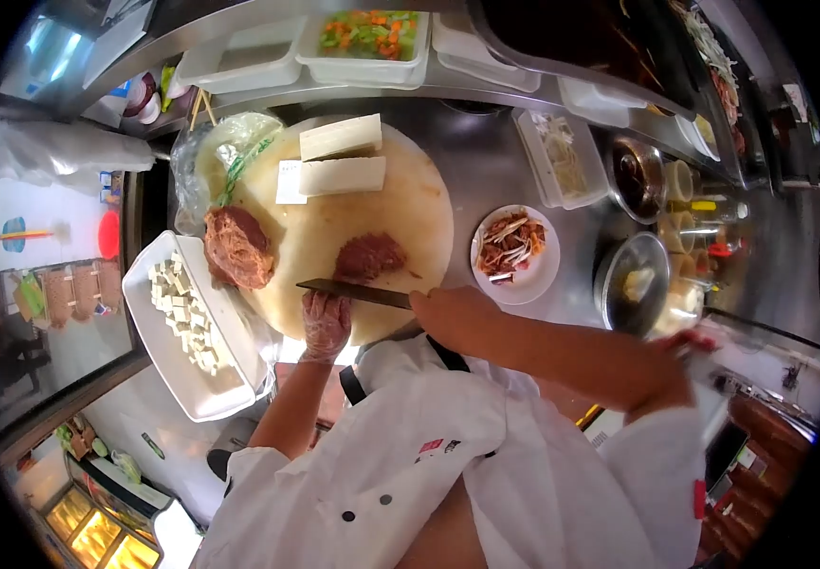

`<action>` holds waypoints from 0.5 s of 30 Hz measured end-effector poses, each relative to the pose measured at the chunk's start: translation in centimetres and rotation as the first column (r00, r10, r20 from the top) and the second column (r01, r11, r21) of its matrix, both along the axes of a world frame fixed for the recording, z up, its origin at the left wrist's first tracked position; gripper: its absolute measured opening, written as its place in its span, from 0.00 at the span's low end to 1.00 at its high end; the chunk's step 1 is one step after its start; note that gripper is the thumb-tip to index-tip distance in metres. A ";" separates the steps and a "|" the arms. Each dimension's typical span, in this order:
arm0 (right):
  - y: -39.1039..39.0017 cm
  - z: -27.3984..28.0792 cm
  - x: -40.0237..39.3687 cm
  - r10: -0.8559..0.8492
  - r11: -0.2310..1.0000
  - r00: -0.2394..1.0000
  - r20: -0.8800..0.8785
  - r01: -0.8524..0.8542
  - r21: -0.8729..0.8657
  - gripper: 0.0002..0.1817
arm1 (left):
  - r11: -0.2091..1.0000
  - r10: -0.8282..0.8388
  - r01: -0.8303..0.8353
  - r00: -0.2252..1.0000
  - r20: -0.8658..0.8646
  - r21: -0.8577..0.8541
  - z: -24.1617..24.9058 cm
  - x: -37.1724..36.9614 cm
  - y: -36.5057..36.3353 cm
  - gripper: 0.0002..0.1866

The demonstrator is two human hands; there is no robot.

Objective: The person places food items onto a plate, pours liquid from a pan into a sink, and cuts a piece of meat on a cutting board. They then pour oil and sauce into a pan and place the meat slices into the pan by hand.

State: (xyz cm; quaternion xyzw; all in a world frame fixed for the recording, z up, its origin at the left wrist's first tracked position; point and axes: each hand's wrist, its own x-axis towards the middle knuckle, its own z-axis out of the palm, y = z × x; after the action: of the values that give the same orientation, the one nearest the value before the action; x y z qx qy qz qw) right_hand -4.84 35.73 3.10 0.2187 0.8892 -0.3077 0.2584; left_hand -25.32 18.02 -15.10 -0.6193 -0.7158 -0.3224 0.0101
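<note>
My right hand (443,318) is wrapped round the handle of a knife (358,292), its blade lying across the near half of a round cutting board (419,199). My left hand (326,324), in a clear plastic glove, is closed at the near side of the blade by its tip; whatever its fingers hold is hidden. Just beyond the blade lies a heap of cut red meat (370,257). A larger chunk of meat (237,248) sits at the board's left edge. Two white tofu blocks (342,176) and a small white label (291,182) lie at the far side.
At left stands a white tub (231,398) with tofu cubes (182,318). A plate (540,286) of shredded food is on the right, near metal bowls (609,294) and a container of pale strips (581,194). Diced vegetables (369,36) fill a shelf tub. Plastic bags (192,161) lie far left.
</note>
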 end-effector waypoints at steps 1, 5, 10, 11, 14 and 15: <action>-0.3 -0.7 0.0 -0.016 1.000 0.998 -0.057 0.016 0.006 0.11 | 1.000 -0.005 0.005 1.000 0.003 -0.001 -0.1 -0.1 0.1 0.11; -2.1 -7.8 -1.2 -0.005 0.994 0.932 -0.362 0.045 0.104 0.10 | 0.999 -0.027 0.027 1.000 0.010 0.031 0.2 0.0 0.0 0.11; -1.0 -8.5 -4.2 -0.011 0.999 0.982 -0.187 0.018 0.035 0.09 | 0.999 -0.032 0.032 0.999 -0.011 -0.003 0.0 -0.2 0.0 0.11; -1.0 -8.2 -4.2 -0.017 1.000 0.987 -0.158 0.021 0.021 0.09 | 0.999 -0.028 0.028 1.000 -0.004 -0.022 0.5 0.0 -0.1 0.10; -0.8 -7.5 -3.4 -0.056 0.998 0.967 -0.249 0.057 -0.002 0.09 | 0.999 -0.033 0.032 0.999 -0.028 -0.019 1.4 -0.1 0.1 0.10; -0.8 -5.9 -2.8 -0.052 0.999 0.968 -0.244 0.052 -0.006 0.09 | 0.999 -0.037 0.037 0.998 -0.051 -0.003 1.4 0.1 -0.1 0.10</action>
State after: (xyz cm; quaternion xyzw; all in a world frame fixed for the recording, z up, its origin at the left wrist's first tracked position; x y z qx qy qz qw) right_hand -7.66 34.97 -2.76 0.2024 0.9084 -0.3386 0.1388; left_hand -25.27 17.91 -13.66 -0.6406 -0.7040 -0.3056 0.0217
